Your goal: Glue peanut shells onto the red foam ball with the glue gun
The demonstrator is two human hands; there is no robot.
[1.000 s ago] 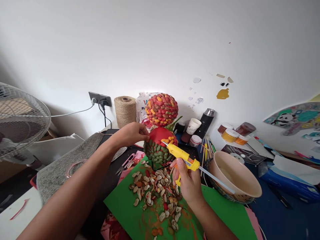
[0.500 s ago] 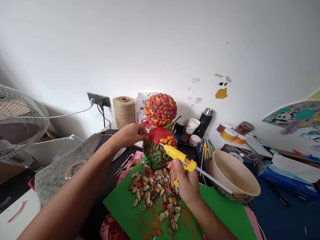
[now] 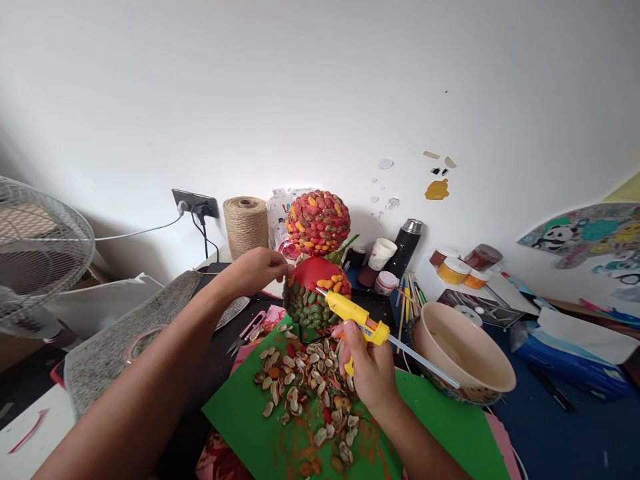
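Observation:
In my right hand [image 3: 367, 363] is a yellow hot glue gun [image 3: 353, 313], with a clear glue stick [image 3: 425, 360] jutting from its back. The nozzle points at a red ball [image 3: 315, 272], at or very near its front; actual contact is unclear. Green peanut shells [image 3: 307, 310] cover the ball's lower part, and orange ones [image 3: 333, 285] sit on its right side. My left hand [image 3: 260, 270] is at the ball's upper left edge, fingertips pinched together. What they grip is hidden. Just above and behind stands a second ball [image 3: 319, 222] covered in red and orange shells.
Loose peanut shells [image 3: 295, 383] lie on a green sheet [image 3: 240, 407]. Scissors [image 3: 247, 330] are left of it, a beige bowl [image 3: 465, 347] right. Behind stand a twine spool [image 3: 245, 227], a black flask [image 3: 404, 248] and paint jars [image 3: 454, 270]. A fan [image 3: 40, 247] is far left.
The whole view has shifted slightly. My left fingertips have drawn back a little toward the ball's upper left edge. The glue gun stays at the ball's front.

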